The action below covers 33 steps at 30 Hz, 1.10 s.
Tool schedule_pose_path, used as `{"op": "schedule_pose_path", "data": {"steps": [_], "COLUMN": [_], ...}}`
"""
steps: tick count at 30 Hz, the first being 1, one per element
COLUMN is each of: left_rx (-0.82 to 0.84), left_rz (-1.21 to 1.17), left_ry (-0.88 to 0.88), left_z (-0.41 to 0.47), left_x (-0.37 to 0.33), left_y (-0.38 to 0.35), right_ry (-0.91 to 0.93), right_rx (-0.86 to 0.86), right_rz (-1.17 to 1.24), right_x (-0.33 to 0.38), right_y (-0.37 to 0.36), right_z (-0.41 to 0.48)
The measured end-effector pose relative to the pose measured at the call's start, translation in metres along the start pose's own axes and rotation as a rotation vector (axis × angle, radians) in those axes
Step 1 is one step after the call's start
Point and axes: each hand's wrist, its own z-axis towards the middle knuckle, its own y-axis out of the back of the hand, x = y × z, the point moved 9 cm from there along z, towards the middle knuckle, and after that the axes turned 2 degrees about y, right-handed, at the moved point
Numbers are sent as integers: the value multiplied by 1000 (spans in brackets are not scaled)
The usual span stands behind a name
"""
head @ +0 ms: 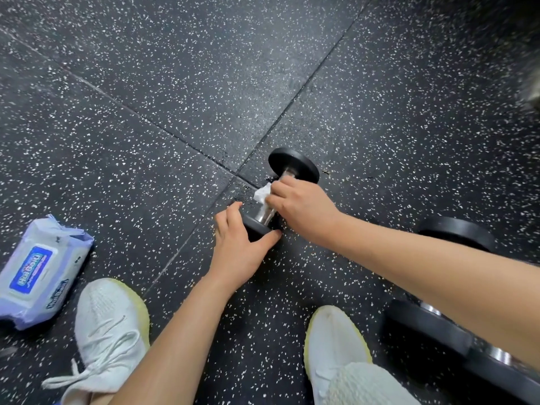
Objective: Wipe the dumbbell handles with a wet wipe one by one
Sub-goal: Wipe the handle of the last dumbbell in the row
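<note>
A small black dumbbell [293, 163] with a chrome handle [264, 216] lies on the speckled rubber floor in the middle of the view. My right hand [304, 210] grips the handle with a white wet wipe [262, 193] wrapped under its fingers. My left hand [238, 244] holds the near black end of the dumbbell, fingers and thumb curled round it. Most of the handle is hidden under my right hand.
A purple pack of wet wipes [38, 273] lies on the floor at the left. Other black dumbbells [457, 232] [426, 325] lie at the right, partly behind my right forearm. My two white shoes [109, 325] [336, 343] stand near the bottom edge.
</note>
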Motion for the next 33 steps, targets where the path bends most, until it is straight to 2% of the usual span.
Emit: {"op": "schedule_pose_path", "data": {"steps": [4,6,8,12,14,17,20,22,25,26,28,31,33], "left_rx": [41,59,62,72,78,85,81,71,57,59,73,102,119], "left_rz": [-6,-11,-5,4,3,1,4,5,19,24,18,-8,-25], "left_ry": [16,27,36,53,52,53,54,58,52,51,50,60,73], "left_z": [1,2,3,8,8,7,7,8,6,6,4,5,5], "left_x": [1,1,2,5,6,7,6,6,5,5,4,4,4], "left_y": [-2,-3,-3,-3,-3,-3,-2,-2,-2,-3,-4,-2,-1], "right_ry": [-241,-296,-248,-25,-73,-272,-331,-234,10,30,-56,-310,-383], "right_rx": [-6,-32,-42,27,28,16,-27,-37,14,25,12,-11,-25], "right_rz": [-14,11,52,140,121,62,99,162,249,254,206,130,112], "right_x": [-43,-44,-27,5,-14,-49,-44,-20,18,16,-7,-48,-51], "right_y": [3,3,0,-4,-3,0,1,-2,-6,-6,-3,1,2], "right_z": [4,-1,-6,-13,-8,-3,-7,-11,-17,-17,-12,-7,-8]}}
